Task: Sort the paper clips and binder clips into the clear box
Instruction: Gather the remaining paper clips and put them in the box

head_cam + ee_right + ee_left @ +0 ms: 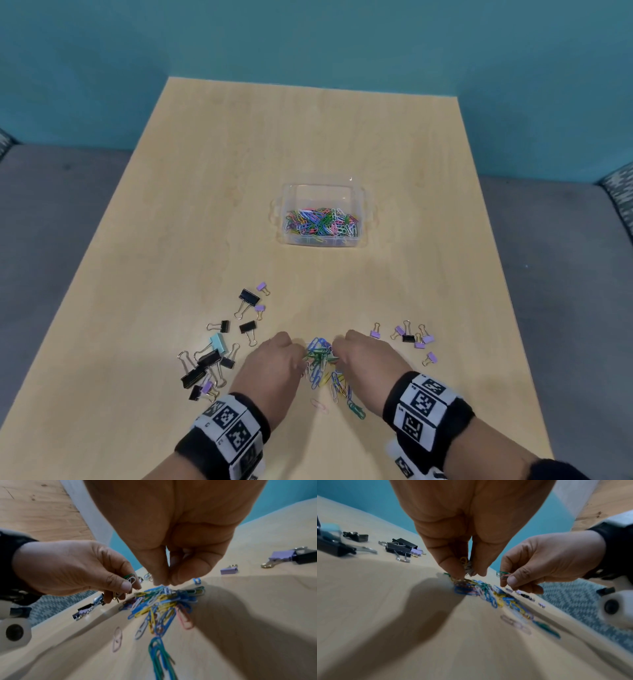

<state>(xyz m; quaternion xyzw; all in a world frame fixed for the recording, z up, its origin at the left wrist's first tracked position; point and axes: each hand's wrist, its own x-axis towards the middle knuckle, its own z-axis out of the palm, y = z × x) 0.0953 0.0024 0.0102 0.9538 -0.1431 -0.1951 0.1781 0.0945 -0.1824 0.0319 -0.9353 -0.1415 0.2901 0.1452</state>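
Note:
A heap of coloured paper clips (323,371) lies on the table near its front edge, between my two hands. My left hand (301,358) reaches down into the heap's left side and pinches a few paper clips (130,579) between thumb and fingers. On the heap's right side, my right hand (337,354) pinches green and red paper clips (502,574) just above it. The clear box (361,236) stands further back at the table's middle, with a layer of coloured paper clips (320,221) inside. No binder clips show in the box.
Black, lilac and one light blue binder clips (212,356) are scattered left of my left hand. A smaller group of lilac and black binder clips (412,337) lies to the right. The wooden table (205,205) ends close below my wrists.

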